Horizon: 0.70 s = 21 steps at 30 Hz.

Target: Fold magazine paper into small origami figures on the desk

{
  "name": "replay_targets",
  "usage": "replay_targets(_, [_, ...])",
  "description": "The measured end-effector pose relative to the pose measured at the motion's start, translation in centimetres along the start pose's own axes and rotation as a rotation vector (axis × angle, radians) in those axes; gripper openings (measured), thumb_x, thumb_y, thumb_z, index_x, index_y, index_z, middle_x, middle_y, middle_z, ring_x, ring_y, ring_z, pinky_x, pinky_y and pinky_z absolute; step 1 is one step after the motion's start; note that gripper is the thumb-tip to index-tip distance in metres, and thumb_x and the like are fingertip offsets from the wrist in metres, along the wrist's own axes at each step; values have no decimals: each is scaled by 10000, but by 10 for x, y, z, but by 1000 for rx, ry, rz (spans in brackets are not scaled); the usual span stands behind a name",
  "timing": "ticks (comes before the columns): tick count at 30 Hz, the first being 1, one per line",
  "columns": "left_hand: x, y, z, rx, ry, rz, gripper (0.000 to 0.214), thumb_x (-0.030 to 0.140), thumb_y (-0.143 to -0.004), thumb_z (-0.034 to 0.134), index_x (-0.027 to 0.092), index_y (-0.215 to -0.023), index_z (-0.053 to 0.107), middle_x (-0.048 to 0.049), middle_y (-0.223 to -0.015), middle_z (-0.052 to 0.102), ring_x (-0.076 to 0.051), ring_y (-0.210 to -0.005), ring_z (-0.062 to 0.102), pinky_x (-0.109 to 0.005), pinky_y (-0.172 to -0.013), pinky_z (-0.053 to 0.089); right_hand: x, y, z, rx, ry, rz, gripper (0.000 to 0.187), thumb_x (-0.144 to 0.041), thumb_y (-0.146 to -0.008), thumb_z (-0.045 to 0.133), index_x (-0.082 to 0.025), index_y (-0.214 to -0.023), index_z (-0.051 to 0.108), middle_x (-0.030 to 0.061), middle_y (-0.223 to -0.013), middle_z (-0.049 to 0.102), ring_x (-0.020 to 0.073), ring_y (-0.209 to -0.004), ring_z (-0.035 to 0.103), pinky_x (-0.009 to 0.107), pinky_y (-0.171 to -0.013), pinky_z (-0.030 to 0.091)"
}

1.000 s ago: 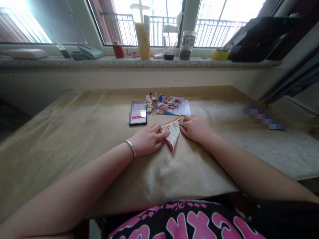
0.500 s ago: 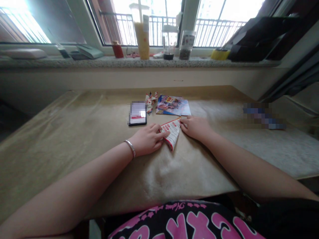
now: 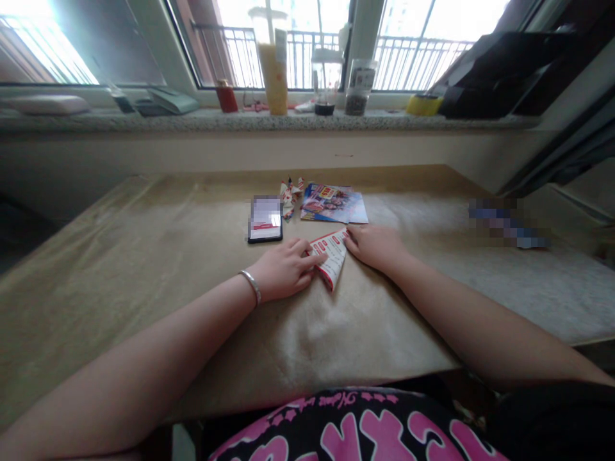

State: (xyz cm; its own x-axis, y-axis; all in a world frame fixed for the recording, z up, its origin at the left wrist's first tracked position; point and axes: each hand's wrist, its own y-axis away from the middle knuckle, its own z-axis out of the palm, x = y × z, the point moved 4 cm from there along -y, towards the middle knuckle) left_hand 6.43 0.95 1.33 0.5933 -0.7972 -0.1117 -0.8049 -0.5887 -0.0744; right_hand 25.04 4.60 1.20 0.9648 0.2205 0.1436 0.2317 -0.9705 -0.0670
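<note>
A folded red-and-white printed paper (image 3: 332,259) lies on the brown table (image 3: 144,256) between my hands, shaped like a narrow wedge with its tip pointing toward me. My left hand (image 3: 284,269), with a silver bracelet at the wrist, rests on the paper's left side, fingers curled and a fingertip pressing it flat. My right hand (image 3: 372,244) pinches the paper's upper right corner with closed fingertips.
A phone (image 3: 266,219) lies just beyond my left hand. A small folded paper piece (image 3: 291,192) and a stack of colourful flyers (image 3: 334,204) lie behind it. On the windowsill (image 3: 144,120) stand a tall orange drink cup (image 3: 273,61), jars and other items.
My right hand has edged slightly left and farther along the paper's upper corner. The left hand and the paper have stayed in place.
</note>
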Motion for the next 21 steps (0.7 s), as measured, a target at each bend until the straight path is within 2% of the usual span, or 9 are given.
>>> replay_targets(9, [-1, -1, 1, 9, 31, 0, 434, 337, -910, 393, 248, -1331, 451, -101, -1171, 498, -233, -1075, 460, -377, -967, 382, 6, -1, 1, -5, -33, -35, 486, -480, -920, 244, -233, -1142, 599, 100, -1083, 676, 246, -907, 634, 309, -652, 436])
replay_targets(14, [-1, 0, 1, 10, 61, -5, 435, 333, -905, 406, 246, -1328, 458, -101, -1180, 501, -233, -1085, 453, -384, -977, 371, 2, 6, -4, 20, -5, -128, 443, -409, -911, 278, -263, -1098, 653, 82, -998, 704, 237, -857, 649, 293, -593, 405])
replay_targets(21, [-3, 1, 4, 24, 54, -14, 442, 355, -906, 403, 265, -1336, 448, -97, -1173, 499, -236, -1077, 453, -390, -970, 372, 1, 15, -11, -18, -94, -327, 370, -350, -880, 384, -260, -1053, 699, 49, -1002, 716, 192, -848, 649, 268, -641, 407])
